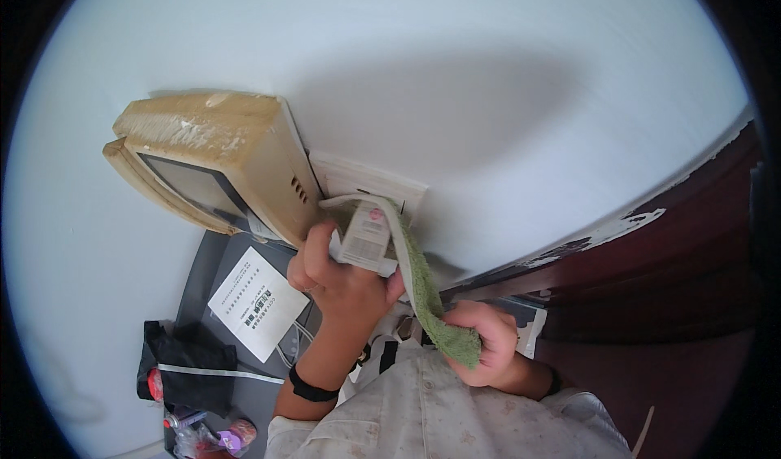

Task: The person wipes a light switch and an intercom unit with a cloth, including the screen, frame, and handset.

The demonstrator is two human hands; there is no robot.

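A green fuzzy cloth (421, 270) with a pale edge hangs bent between my two hands, in front of a wall plate (372, 175). My left hand (348, 282) is raised at the cloth's left side, its fingers curled at a white printed tag (368, 236) that lies against the cloth's inner side. My right hand (485, 340) is closed around the cloth's lower right end. Just left of the cloth, a yellowed wall intercom (213, 160) with a dark-framed screen and a handset is fixed to the white wall. Part of the wall plate is hidden behind the cloth.
Below the intercom, a dark grey surface (235, 255) holds a white printed sheet (259, 303), a cable and a black bag (189, 367). Small packages and a purple-and-red canister (185, 419) are at lower left. A dark red door frame (659, 251) with chipped paint stands at right.
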